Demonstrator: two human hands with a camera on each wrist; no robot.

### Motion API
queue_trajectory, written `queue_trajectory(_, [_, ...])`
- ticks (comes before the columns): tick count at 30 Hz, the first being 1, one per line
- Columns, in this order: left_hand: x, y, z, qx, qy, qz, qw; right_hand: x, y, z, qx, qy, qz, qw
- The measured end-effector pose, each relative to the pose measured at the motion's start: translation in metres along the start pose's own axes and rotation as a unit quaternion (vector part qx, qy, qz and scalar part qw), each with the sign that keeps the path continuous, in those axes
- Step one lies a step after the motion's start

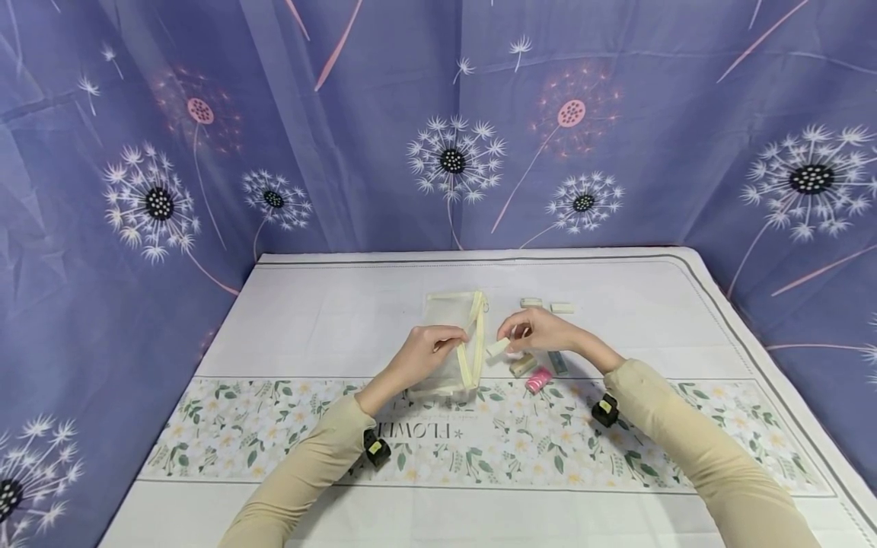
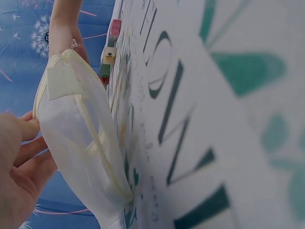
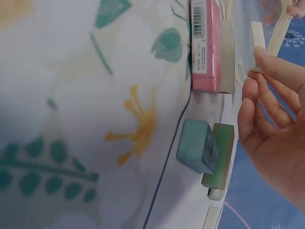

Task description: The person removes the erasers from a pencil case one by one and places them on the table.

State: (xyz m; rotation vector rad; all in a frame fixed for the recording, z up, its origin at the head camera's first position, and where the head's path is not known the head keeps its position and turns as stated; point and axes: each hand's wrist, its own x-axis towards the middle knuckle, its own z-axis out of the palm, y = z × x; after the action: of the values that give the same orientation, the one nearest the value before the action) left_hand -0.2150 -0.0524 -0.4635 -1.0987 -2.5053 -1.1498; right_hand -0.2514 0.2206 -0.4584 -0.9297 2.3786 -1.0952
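Observation:
A see-through mesh zip pouch [image 1: 479, 327] with pale yellow edging lies on the table, its mouth facing right. My left hand [image 1: 423, 356] pinches the edge of the pouch's mouth between thumb and fingers, lifting it apart. Just right of that mouth, my right hand [image 1: 546, 332] pinches a small pale rectangular block [image 1: 498, 348], eraser-like in shape. In the left wrist view, a pale block shows against the mesh near the mouth. Below the right hand lie a pink block [image 3: 205, 47] with a barcode label, a beige block [image 1: 524, 365] and a blue-green block [image 3: 194, 143].
Beyond the right hand lie two pale blocks, one [image 1: 530, 303] beside the other [image 1: 562, 308]. A green block [image 3: 221, 157] shows behind the blue-green one. A white cloth [image 1: 329, 304] with a flowered band covers the table. Purple dandelion curtains [image 1: 384, 152] stand behind it.

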Motion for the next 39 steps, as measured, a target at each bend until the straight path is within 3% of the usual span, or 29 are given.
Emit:
queue_trajectory(21, [0.000,0.003,-0.002,-0.002,-0.013,-0.012,0.9998,-0.009,0.001,-0.005,0.050,-0.013,0.011,0.9986])
queue_trajectory(39, [0.000,0.001,0.000,-0.001,-0.015,-0.018,0.9997,-0.015,0.004,-0.006,0.055,-0.006,0.006,0.9984])
